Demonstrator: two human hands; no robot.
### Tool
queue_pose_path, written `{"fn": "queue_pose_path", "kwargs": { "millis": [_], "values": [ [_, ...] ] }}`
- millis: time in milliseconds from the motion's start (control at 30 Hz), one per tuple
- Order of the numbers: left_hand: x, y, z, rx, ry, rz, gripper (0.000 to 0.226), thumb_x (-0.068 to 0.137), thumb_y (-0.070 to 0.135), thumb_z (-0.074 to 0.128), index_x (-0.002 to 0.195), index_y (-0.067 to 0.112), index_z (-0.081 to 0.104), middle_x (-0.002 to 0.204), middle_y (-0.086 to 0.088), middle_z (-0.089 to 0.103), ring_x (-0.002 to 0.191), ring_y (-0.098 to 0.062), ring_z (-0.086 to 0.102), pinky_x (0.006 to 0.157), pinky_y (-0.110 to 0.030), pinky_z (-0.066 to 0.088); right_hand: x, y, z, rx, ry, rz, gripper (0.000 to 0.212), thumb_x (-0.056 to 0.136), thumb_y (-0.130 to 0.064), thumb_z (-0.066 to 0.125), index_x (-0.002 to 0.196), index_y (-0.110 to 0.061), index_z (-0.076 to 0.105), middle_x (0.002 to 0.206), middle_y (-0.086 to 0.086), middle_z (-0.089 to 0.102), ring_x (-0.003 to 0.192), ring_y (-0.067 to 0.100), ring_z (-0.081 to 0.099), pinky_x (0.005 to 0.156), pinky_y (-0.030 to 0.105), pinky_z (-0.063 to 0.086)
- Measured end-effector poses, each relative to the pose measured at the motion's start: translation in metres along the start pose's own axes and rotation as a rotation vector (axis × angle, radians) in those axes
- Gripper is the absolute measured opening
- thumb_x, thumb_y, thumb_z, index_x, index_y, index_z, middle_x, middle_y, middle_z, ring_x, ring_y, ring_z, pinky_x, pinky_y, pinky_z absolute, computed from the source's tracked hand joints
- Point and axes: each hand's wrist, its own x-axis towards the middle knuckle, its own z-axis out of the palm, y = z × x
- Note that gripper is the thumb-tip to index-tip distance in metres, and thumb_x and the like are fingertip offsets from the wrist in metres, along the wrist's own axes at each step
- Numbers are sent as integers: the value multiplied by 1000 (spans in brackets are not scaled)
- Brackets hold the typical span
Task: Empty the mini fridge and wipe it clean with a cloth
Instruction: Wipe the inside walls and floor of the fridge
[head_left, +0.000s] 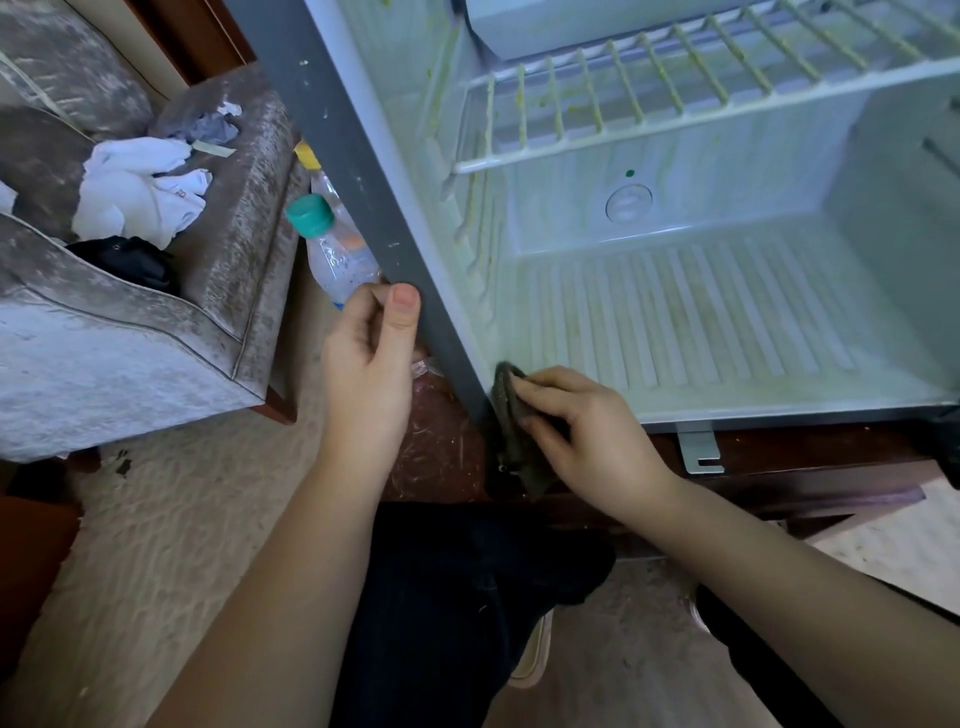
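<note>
Fridge: we see the fridge (675, 312) open, with pale plastic walls, a ribbed floor and greenish streaks down its left wall.
Shelf: a white wire shelf (623, 104) sits high inside the fridge, its bars flecked with green.
Cloth: a dark, coarse cloth (511, 415) lies against the fridge's lower left front corner, its lower part hanging below the edge.
Right hand: our right hand (587, 431) holds the cloth, fingers bent over it and pressing it to that corner.
Left hand: our left hand (371, 358) grips the fridge's grey left edge, thumb in front; the fingers behind are hidden.
Left of fridge: a clear plastic bottle (332, 249) with a teal cap, partly hidden by the edge; beyond it a worn velvety armchair (130, 338) with crumpled clothes (135, 192).
Floor: beige textured carpet (182, 519) lies left of the fridge.
Cut off: the fridge's top and right side run out of view.
</note>
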Motion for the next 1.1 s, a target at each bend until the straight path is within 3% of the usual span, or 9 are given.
{"fn": "queue_pose_path", "kwargs": {
  "millis": [200, 333, 533, 667, 767, 833, 933, 1033, 1100],
  "values": [
    [-3, 4, -2, -27, 14, -25, 49, 80, 59, 55, 90, 12, 66, 84, 4, 68, 84, -16, 62, 84, -64, 49, 26, -14, 17, 22, 205, 107, 42, 92, -2, 53, 134, -9, 56, 109, 4, 58, 95, 9, 53, 80, 12, 39],
    [-3, 6, -2, -24, 11, -41, 52, 79, 59, 55, 93, 10, 66, 86, 0, 68, 84, -16, 62, 84, -63, 50, 61, -3, 20, -4, 249, 191, 49, 91, 1, 47, 138, -11, 52, 117, 8, 58, 102, 19, 56, 82, 18, 41],
    [-1, 3, -3, -19, -2, -53, 48, 77, 59, 55, 91, 14, 64, 88, -5, 65, 85, -22, 61, 84, -62, 50, 113, 22, 14, 48, 391, 251, 50, 88, 6, 46, 134, -9, 55, 118, 11, 59, 108, 21, 57, 84, -1, 28],
    [1, 2, -4, 6, -1, -49, 48, 76, 61, 54, 91, 15, 64, 90, -10, 63, 88, -35, 64, 82, -60, 53, 133, 22, 8, 31, 522, 129, 47, 83, 6, 45, 122, -9, 66, 111, 9, 62, 103, 23, 60, 91, 16, 42],
    [2, 0, -5, 7, -15, -49, 53, 75, 61, 54, 93, 11, 64, 92, -10, 63, 98, -46, 60, 82, -57, 55, 125, 19, 6, -159, 587, -39, 40, 79, -3, 46, 108, -8, 73, 102, 8, 67, 88, 31, 64, 71, 33, 54],
    [3, -1, -6, 6, -27, -50, 54, 75, 60, 54, 94, 10, 63, 92, -8, 64, 99, -44, 61, 82, -56, 56, 117, 19, 2, -276, 571, -125, 37, 77, -8, 46, 100, -9, 75, 96, 6, 69, 80, 32, 63, 57, 33, 53],
    [3, -1, -7, 10, -33, -47, 50, 76, 60, 53, 93, 14, 64, 90, -2, 67, 93, -35, 65, 81, -52, 57, 112, 22, -8, -378, 472, -207, 40, 76, -7, 44, 102, -10, 74, 98, 5, 69, 79, 31, 62, 50, 32, 51],
    [2, 0, -6, 16, -20, -41, 47, 76, 61, 53, 91, 17, 63, 90, -5, 67, 94, -36, 65, 82, -53, 57, 115, 24, -11, -426, 341, -144, 44, 80, -1, 46, 119, -8, 67, 110, 9, 64, 89, 34, 60, 54, 35, 51],
    [1, 1, -5, 20, -13, -34, 49, 77, 62, 52, 93, 16, 63, 93, -6, 66, 99, -40, 63, 83, -55, 56, 120, 24, -6, -441, 222, -9, 54, 86, 2, 47, 139, -9, 50, 123, 13, 54, 103, 34, 55, 63, 36, 49]
  ]
}}
